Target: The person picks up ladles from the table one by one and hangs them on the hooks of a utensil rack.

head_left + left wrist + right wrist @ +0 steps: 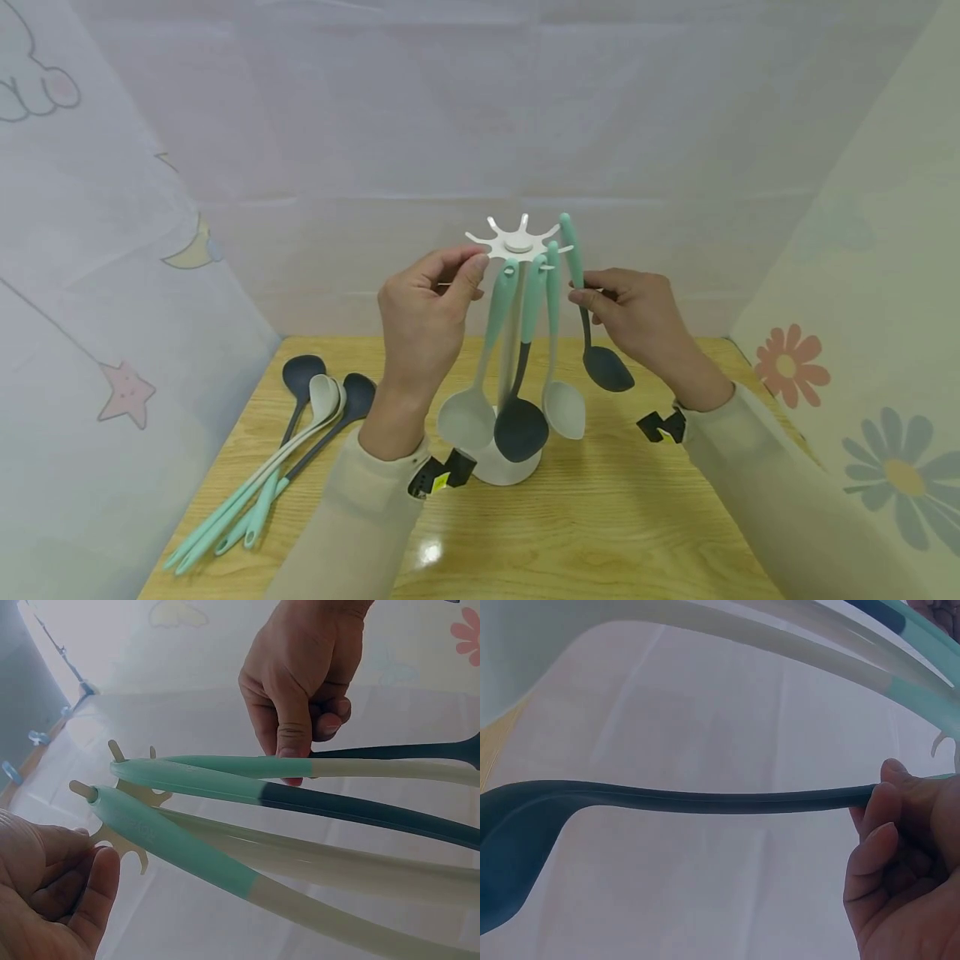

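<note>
A white utensil rack (517, 246) with hooked arms round its top stands on the table. My left hand (423, 321) pinches one of those arms between thumb and fingers. In my right hand (637, 317) is a dark spoon (609, 369), gripped at its mint handle (573, 254). The handle's upper end is beside the rack's right arms; whether it touches a hook I cannot tell. From the near hooks hang a white ladle (467, 419), a dark ladle (521, 429) and a white spoon (564, 408). The left wrist view shows their handle holes over the hooks.
To the left, several dark and white utensils with mint handles (225, 517) lie in a crossed pile on the wooden table (585, 533). The rack's round base (504, 471) sits behind my left wrist. Pale cloth walls (360, 125) enclose the table at the back and sides.
</note>
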### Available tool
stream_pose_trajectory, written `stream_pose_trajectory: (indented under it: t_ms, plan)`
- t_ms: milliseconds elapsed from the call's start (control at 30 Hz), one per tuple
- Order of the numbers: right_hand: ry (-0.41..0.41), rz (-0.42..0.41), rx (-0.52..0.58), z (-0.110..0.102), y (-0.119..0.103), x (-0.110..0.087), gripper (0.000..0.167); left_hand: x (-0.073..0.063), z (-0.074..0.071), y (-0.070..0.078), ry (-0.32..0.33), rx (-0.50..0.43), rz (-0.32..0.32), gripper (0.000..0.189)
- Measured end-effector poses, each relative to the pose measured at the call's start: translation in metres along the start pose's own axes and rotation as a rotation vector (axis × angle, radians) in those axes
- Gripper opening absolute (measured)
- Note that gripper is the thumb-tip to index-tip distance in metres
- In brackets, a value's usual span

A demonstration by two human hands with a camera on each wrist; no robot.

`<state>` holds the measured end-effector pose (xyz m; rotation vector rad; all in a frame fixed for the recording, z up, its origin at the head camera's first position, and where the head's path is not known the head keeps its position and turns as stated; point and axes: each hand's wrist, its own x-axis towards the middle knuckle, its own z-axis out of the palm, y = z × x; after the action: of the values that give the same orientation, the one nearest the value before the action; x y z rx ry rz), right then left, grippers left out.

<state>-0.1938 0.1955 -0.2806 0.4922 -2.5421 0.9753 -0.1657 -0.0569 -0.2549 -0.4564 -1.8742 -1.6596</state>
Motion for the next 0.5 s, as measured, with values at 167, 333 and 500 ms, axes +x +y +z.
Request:
stream_pose_trajectory:
  t_ms: [167,333,500]
  plan:
    - [-0.011,0.011,0.001,0.0027,0.001,0.0021,0.023,-0.0002,0.0001,0.0004,-0.003,0.003,-0.003,0.015]
    - [-0.028,0.01,-0.007,0.0056,0.0016,0.0039,0.023,-0.0002,0.0004,0.0006,-0.005,0.002,-0.006,0.016]
    - [-0.035,0.009,0.018,0.0077,0.0009,0.0038,0.022,-0.0004,0.0007,0.0007,-0.004,-0.002,-0.01,0.016]
